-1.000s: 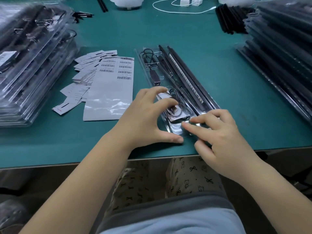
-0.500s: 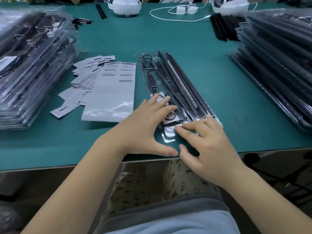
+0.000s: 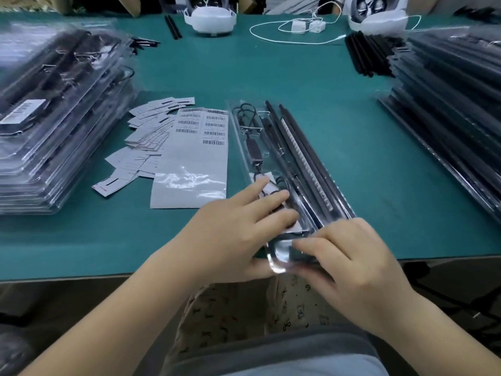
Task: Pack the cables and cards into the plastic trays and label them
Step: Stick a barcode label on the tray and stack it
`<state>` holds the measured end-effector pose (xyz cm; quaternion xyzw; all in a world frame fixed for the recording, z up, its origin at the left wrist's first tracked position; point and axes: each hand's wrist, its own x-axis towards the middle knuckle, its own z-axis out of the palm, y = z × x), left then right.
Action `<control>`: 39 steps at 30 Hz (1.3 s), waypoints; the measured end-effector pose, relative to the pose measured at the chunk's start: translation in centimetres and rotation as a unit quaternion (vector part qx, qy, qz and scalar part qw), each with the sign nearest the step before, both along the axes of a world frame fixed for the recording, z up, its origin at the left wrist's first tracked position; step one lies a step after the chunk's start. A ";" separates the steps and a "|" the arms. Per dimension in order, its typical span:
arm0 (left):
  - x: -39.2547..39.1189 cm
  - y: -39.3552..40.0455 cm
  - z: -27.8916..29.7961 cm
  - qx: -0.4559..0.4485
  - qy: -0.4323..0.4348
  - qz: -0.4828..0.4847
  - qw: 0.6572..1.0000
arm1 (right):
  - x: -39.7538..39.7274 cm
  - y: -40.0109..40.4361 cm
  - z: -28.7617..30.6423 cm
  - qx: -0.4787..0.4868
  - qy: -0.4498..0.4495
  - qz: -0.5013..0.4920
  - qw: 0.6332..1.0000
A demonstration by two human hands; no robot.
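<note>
I have one clear plastic tray [image 3: 273, 147] lying lengthwise on the green counter [image 3: 298, 77], its near end hanging over the counter's front edge. Its long black strips [image 3: 306, 156] and a black cable [image 3: 253, 147] already sit in their slots. My left hand [image 3: 233, 229] lies flat on the near compartment, fingers straight, pressing a white card [image 3: 267, 189] and a coiled cable into it. My right hand [image 3: 352, 261] has its fingers curled round the tray's near end, gripping the rim. I judge this tray nearly packed but not yet labelled. The barcode label sheet [image 3: 198, 147] lies just left of it, beside loose cards [image 3: 143, 142]. A tall stack of finished trays [image 3: 54, 118] stands at far left; another stack of trays [image 3: 447, 104] waits on the right, so plenty is left.
</note>
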<state>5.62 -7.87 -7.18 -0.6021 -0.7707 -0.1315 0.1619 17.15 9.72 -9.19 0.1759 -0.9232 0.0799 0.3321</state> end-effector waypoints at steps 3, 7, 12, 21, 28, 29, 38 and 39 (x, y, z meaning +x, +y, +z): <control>-0.8 0.1 0.6 0.038 -0.042 -0.004 0.998 | -0.6 0.4 1.0 -0.022 0.026 0.001 0.999; -1.5 0.6 1.6 0.088 -0.090 0.039 0.991 | -1.5 0.5 1.8 -0.048 0.069 -0.001 0.996; -2.0 2.0 2.5 0.169 -0.106 0.099 0.975 | -3.3 -0.3 2.7 -0.137 0.126 -0.070 0.980; -4.7 6.2 2.1 0.207 -0.659 0.246 0.680 | -5.8 -1.5 2.9 -0.691 0.089 -0.133 0.705; -6.9 5.9 1.4 0.266 -0.781 0.142 0.547 | -6.8 0.2 2.6 -0.859 -0.002 -0.093 0.504; -6.9 5.9 1.4 0.274 -0.774 0.136 0.554 | -6.9 0.1 2.4 -0.862 -0.036 -0.089 0.497; -8.8 2.3 2.0 0.276 -0.734 0.170 0.596 | -9.2 4.7 5.9 -0.292 -0.488 -0.221 0.792; -8.6 2.3 1.8 0.267 -0.708 0.184 0.627 | -9.7 4.8 6.1 -0.227 -0.492 -0.232 0.808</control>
